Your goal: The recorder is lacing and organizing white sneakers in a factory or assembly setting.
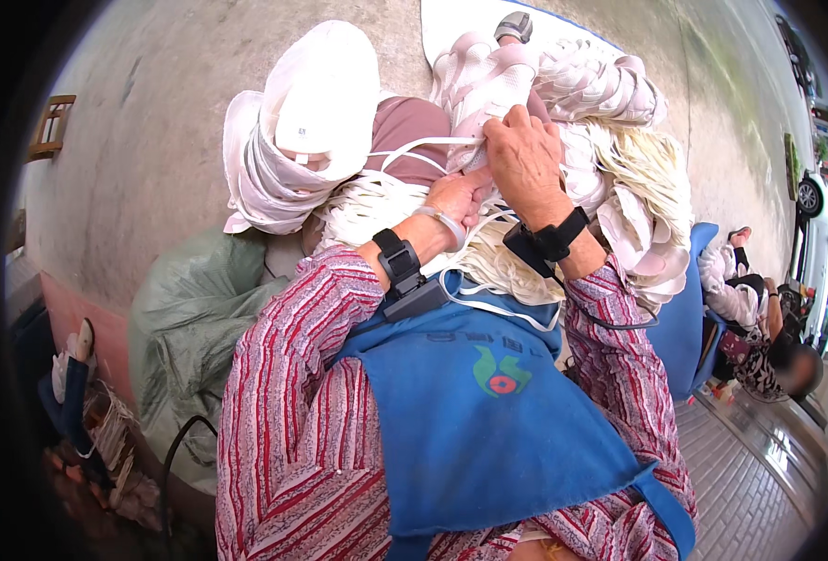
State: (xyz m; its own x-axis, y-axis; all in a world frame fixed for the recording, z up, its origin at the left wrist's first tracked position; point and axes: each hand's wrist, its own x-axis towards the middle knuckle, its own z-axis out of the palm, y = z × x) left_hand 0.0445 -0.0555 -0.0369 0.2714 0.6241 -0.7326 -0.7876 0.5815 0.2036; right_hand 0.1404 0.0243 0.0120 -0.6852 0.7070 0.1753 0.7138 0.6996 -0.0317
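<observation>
My right hand (529, 157) is closed in a pinch on a white shoelace (423, 142), drawn up beside a pale shoe upper (491, 101) over my lap. Just below it, my left hand (458, 198) has its fingers curled in against the work; what they grip is hidden. Several pale uppers lie nested in a row beyond my hands. To the left a thick stack of white uppers (325, 89) leans across my leg. Loose white laces (372, 208) are heaped under both hands, and a cream bundle of laces (643, 159) hangs at the right.
A blue apron (489, 421) covers my front. At the left sits a green woven sack (189, 318). A blue chair (694, 318) stands at the right, with another person (760, 323) seated beyond it. Dark wrist devices (549, 241) with cables are strapped to both my wrists.
</observation>
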